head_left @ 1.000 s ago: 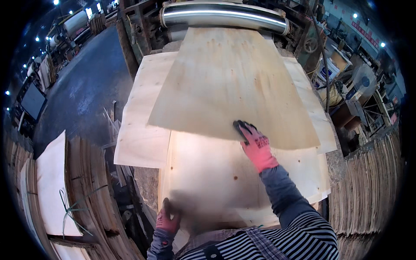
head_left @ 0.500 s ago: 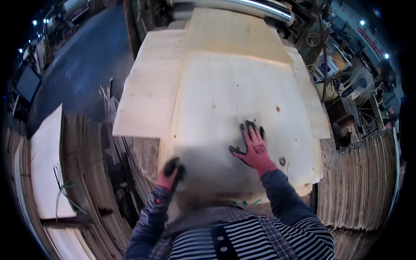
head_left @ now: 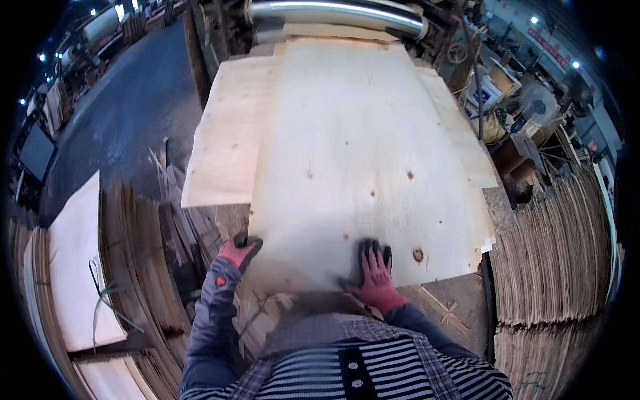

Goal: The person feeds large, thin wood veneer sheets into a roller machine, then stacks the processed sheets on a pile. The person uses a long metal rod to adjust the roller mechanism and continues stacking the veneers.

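Observation:
A large pale wood veneer sheet [head_left: 333, 160] with several brown knots lies before me on a stack of sheets. My left hand [head_left: 239, 252], in a pink glove with black fingertips, is closed at the sheet's near left edge. The edge appears pinched between thumb and fingers. Toward the middle of the near edge, my right hand [head_left: 375, 279] lies on the sheet, palm down, fingers spread and pointing away from me. It wears the same kind of glove. Other veneer sheets [head_left: 230, 127] stick out from beneath on the left and right.
A shiny metal roller [head_left: 340, 9] crosses the far end. Stacked veneer [head_left: 550, 260] stands at right, and more veneer, with a white sheet [head_left: 77, 267] and green string, at left. Wood scraps [head_left: 450, 313] lie on the floor near me. A fan [head_left: 539, 105] stands far right.
The yellowish sheet at the far end has slid away toward the roller, baring more of the pale sheet. My right hand has drawn back toward me; my left has shifted outward to the edge.

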`<state>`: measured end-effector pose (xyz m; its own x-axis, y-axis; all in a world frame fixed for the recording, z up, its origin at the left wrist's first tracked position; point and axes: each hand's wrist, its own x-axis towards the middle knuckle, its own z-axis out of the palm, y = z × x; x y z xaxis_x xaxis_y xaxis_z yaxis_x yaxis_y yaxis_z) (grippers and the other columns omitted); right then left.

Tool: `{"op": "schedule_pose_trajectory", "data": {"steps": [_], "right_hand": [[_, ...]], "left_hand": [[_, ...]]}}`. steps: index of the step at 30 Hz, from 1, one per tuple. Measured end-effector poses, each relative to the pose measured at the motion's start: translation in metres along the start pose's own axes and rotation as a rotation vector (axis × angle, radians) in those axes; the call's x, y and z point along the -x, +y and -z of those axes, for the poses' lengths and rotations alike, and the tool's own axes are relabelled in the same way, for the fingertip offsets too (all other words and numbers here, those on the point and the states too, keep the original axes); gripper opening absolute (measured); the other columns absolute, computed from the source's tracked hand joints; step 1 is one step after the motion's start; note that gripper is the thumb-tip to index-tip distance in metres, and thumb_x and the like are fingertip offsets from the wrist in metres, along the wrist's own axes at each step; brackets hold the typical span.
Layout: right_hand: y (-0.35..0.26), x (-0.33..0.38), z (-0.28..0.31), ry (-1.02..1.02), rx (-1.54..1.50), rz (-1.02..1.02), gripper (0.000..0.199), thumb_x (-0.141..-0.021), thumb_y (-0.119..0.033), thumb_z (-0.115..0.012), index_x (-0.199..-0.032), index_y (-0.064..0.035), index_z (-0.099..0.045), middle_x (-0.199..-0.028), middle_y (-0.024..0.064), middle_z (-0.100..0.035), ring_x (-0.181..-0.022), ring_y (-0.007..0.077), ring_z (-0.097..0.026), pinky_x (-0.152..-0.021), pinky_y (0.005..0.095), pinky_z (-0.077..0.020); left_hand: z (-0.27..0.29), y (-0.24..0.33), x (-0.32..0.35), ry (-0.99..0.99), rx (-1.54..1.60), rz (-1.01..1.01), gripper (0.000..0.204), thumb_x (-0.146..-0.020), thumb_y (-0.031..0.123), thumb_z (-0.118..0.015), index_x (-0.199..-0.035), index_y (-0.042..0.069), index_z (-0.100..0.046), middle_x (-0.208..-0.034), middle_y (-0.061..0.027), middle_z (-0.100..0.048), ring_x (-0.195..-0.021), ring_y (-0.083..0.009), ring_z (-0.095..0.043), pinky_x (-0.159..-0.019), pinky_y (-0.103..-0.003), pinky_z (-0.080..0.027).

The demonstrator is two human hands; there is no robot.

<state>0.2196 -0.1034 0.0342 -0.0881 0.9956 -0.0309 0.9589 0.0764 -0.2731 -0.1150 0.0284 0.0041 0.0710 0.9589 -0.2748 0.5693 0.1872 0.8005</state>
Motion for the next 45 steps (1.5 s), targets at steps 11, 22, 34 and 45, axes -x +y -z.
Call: {"op": "schedule_pose_trajectory", "data": {"steps": [11, 22, 34, 45], "right_hand": [[0.043, 0.025, 0.076, 0.209, 0.043, 0.122, 0.068, -0.050, -0.029, -0.072, -0.111, -0.0083, -0.050, -0.115, 0.0153, -0.047, -0.104, 0.0350, -0.045, -0.086, 0.0454, -0.0371], [0.114, -0.187, 0.104, 0.336, 0.102, 0.282, 0.057, -0.064, -0.027, -0.064, -0.116, -0.0127, -0.047, -0.115, 0.0126, -0.049, -0.106, 0.0316, -0.046, -0.087, 0.0402, -0.0394], [0.102, -0.323, 0.066, 0.481, 0.088, 0.026, 0.073, -0.072, -0.044, -0.055, -0.130, -0.0103, -0.027, -0.133, 0.0123, -0.027, -0.124, 0.0269, -0.023, -0.100, 0.0481, -0.0138], [0.044, -0.101, -0.007, 0.187, 0.195, -0.246, 0.071, -0.075, -0.042, -0.050, -0.126, 0.0024, -0.029, -0.130, 0.0209, -0.028, -0.121, 0.0351, -0.024, -0.100, 0.0510, -0.0113]], "left_hand": [[0.010, 0.147, 0.064, 0.015, 1.000, -0.017, 0.026, -0.078, 0.010, -0.056, -0.101, -0.001, -0.054, -0.085, -0.0060, -0.059, -0.079, -0.0127, -0.056, -0.069, -0.023, -0.044], [-0.072, 0.064, 0.024, 0.245, 0.386, -0.257, 0.042, -0.081, 0.007, -0.050, -0.120, -0.003, -0.037, -0.114, -0.0195, -0.047, -0.104, -0.0271, -0.048, -0.087, -0.036, -0.039], [-0.081, 0.021, 0.017, 0.162, -0.501, -0.149, 0.083, -0.064, 0.036, -0.065, -0.125, -0.003, -0.027, -0.129, -0.0243, -0.027, -0.115, -0.0400, -0.031, -0.095, -0.045, -0.028], [-0.056, -0.033, -0.008, 0.010, 0.176, 0.004, 0.077, -0.067, 0.033, -0.067, -0.127, 0.002, -0.030, -0.126, -0.0214, -0.036, -0.114, -0.0328, -0.038, -0.094, -0.035, -0.033]]}}
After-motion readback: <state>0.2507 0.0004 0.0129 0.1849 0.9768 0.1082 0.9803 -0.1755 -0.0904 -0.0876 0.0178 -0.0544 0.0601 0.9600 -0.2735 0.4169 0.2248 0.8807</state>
